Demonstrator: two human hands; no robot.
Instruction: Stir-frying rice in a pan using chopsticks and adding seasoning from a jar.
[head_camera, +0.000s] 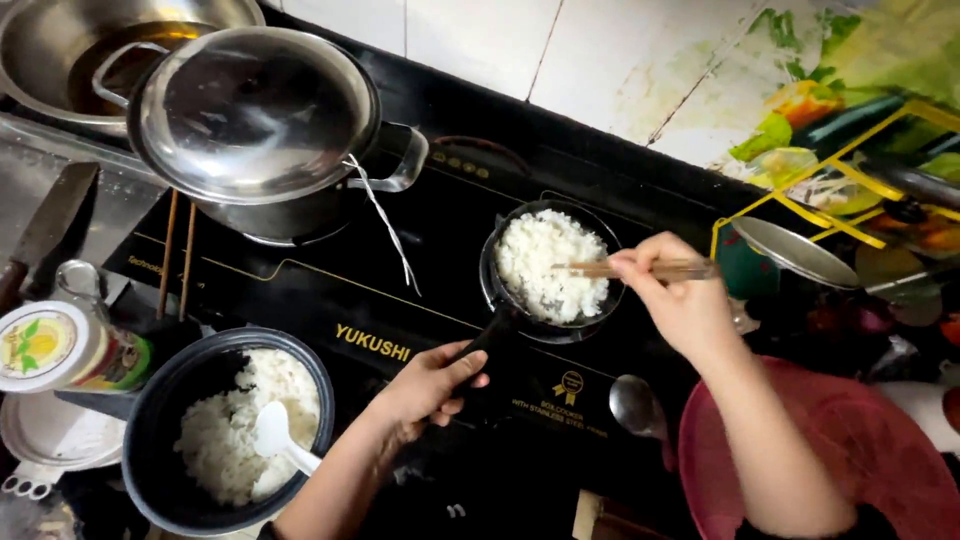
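Note:
A small black frying pan (493, 290) full of white rice (545, 260) sits on the black induction cooktop (330, 300). My left hand (425, 385) grips the pan's black handle. My right hand (675, 295) holds a pair of wooden chopsticks (620, 268) whose tips reach over the rice from the right. Near the lower left stands a black cooker pot (165, 400) with more white rice and a white plastic paddle (280, 440) resting in it.
A lidded steel pot (255, 120) stands on the left burner, a steel wok (60, 40) behind it. A round-lidded jar (50, 345), a knife (45, 225), spare chopsticks (175, 255), a metal spoon (637, 405), a pink basket (860, 440) and a yellow rack (850, 190) surround the cooktop.

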